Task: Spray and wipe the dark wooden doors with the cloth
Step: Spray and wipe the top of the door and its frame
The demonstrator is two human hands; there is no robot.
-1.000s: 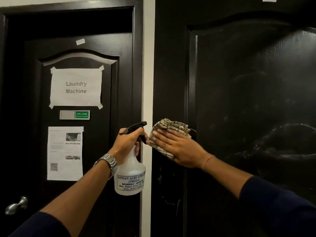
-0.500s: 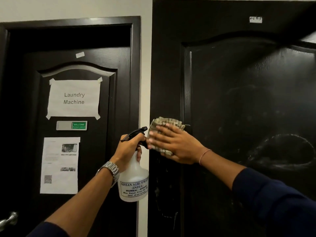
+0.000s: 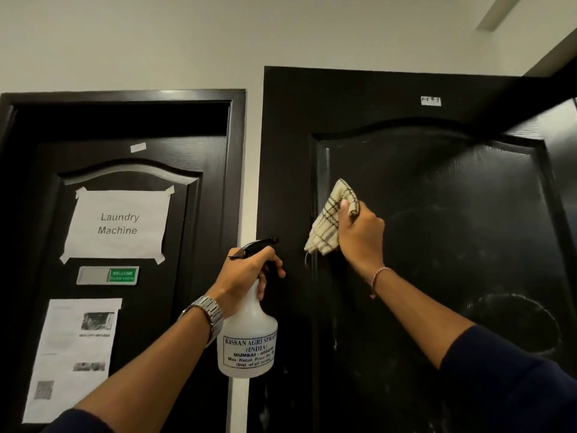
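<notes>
Two dark wooden doors fill the view. The right door (image 3: 437,214) shows pale wipe streaks on its raised panel. My right hand (image 3: 362,232) grips a cream checked cloth (image 3: 329,220) and holds it against the left edge of that panel. My left hand (image 3: 249,270) grips the neck and trigger of a white translucent spray bottle (image 3: 248,342) with a black nozzle, held in front of the white wall strip between the doors. The left door (image 3: 193,276) stands shut in its frame.
The left door carries a taped "Laundry Machine" sign (image 3: 117,225), a green welcome plate (image 3: 107,275) and a printed sheet (image 3: 75,354). A small white label (image 3: 431,100) sits near the right door's top. White wall (image 3: 187,42) rises above both doors.
My right hand has turned from flat fingers pressing the cloth on the door's left stile to gripping it, and moved up and right onto the panel edge. The view has tilted upward.
</notes>
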